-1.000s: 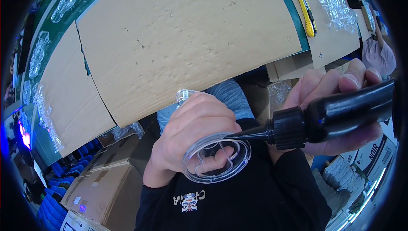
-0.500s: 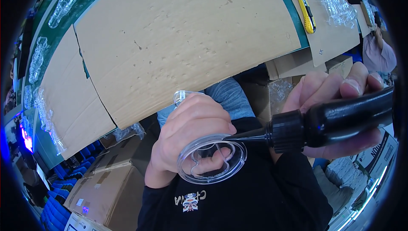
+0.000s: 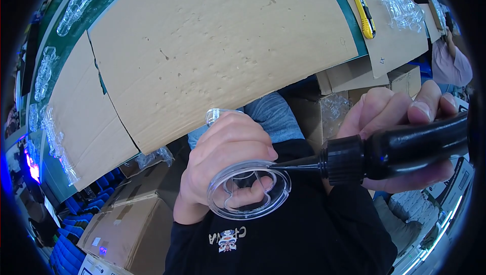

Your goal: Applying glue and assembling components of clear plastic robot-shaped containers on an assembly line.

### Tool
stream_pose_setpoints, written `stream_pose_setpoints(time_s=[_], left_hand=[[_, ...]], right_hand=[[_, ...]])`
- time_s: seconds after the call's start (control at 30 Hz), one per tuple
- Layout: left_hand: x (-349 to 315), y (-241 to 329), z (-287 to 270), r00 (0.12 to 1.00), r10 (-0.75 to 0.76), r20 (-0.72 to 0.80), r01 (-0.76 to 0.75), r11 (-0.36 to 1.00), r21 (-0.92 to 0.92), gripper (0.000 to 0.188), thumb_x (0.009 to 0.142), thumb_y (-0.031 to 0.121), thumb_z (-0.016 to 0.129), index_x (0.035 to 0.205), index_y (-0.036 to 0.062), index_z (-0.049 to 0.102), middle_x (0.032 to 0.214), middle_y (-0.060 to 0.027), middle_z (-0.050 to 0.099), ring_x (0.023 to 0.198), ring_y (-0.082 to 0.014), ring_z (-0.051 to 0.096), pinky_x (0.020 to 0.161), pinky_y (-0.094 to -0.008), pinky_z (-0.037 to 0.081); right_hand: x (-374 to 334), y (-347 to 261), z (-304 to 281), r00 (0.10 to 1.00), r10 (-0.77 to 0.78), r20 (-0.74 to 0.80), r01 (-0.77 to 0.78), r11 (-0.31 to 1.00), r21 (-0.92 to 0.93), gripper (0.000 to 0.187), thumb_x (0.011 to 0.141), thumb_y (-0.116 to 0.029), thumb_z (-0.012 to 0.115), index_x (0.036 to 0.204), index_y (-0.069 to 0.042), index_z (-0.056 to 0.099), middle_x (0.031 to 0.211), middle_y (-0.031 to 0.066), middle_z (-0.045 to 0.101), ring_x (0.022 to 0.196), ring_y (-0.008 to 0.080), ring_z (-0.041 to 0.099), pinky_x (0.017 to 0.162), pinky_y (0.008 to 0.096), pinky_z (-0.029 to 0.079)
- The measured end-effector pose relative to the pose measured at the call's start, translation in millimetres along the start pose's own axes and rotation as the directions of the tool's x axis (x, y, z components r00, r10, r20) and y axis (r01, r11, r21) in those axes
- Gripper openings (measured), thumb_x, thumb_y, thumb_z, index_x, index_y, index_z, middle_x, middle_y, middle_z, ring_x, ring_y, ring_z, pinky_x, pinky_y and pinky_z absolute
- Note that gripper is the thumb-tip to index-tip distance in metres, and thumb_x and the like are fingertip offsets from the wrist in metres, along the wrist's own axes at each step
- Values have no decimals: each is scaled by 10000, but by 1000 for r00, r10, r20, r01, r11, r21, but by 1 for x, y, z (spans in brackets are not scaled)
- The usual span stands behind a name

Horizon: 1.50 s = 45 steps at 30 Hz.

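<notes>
One clear ring-rimmed piece (image 3: 248,216), before the black shirt (image 3: 304,229): left hand (image 3: 230,151) curled closed around it. Likely light, stiff, slippery, crackable — best held by its body. One black bottle (image 3: 417,146), probably squeezable: right hand (image 3: 400,118) wrapped part-closed about it. One yellow cutter (image 3: 363,11).

Lone head-worn fisheye, left of its pair. Looks steeply down, close range, onto two bare hands (image 3: 230,142); green desk (image 3: 351,19) farther off, across upper view, edges bowed.
</notes>
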<state>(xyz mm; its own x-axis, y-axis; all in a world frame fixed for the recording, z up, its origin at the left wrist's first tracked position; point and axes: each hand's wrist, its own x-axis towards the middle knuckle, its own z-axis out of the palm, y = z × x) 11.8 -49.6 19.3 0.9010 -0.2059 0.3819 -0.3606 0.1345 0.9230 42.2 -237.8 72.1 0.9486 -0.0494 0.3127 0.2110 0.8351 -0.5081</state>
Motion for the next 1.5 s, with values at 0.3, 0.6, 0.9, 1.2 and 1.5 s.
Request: stream_pose_setpoints(time_s=[0.3,0.6,0.9,1.2,1.5], left_hand=[[1,2,0,1000,-14,-11,14,1000,-16,292,617,86,727,900,52,659,856,-91,638,757,-242,565,746,-375,459],[1,-2,1,997,-1,-74,-3,999,-44,300,602,81,729,891,52,655,849,-90,639,746,-245,559,731,-380,461],[2,2,1,996,-9,-87,6,999,-32,301,596,81,728,887,56,654,841,-84,642,743,-243,557,722,-380,463],[2,2,0,995,-10,-95,7,1000,-25,311,587,80,732,886,57,653,839,-83,644,745,-242,559,715,-376,469],[3,3,-1,994,-20,-108,15,999,-48,341,567,70,740,895,55,650,829,-80,644,742,-242,560,708,-375,474]], right_hand=[[-3,-10,-2,997,66,28,-66,998,6,442,683,-38,791,983,-158,489,884,-18,569,757,92,584,927,224,476],[-11,-22,-4,995,78,67,-76,997,-32,426,695,-46,780,986,-152,487,894,-8,566,722,90,559,889,226,451],[-8,-22,-6,991,28,130,-14,994,-104,437,728,-110,763,1051,-121,470,921,17,564,649,81,512,755,210,408],[-7,-21,-9,980,-17,200,53,983,-176,470,760,-173,747,1117,-90,452,949,41,562,576,72,465,621,195,365],[4,-10,-12,961,-57,269,126,962,-244,520,793,-237,730,1182,-59,435,976,66,560,503,64,417,487,179,322]])
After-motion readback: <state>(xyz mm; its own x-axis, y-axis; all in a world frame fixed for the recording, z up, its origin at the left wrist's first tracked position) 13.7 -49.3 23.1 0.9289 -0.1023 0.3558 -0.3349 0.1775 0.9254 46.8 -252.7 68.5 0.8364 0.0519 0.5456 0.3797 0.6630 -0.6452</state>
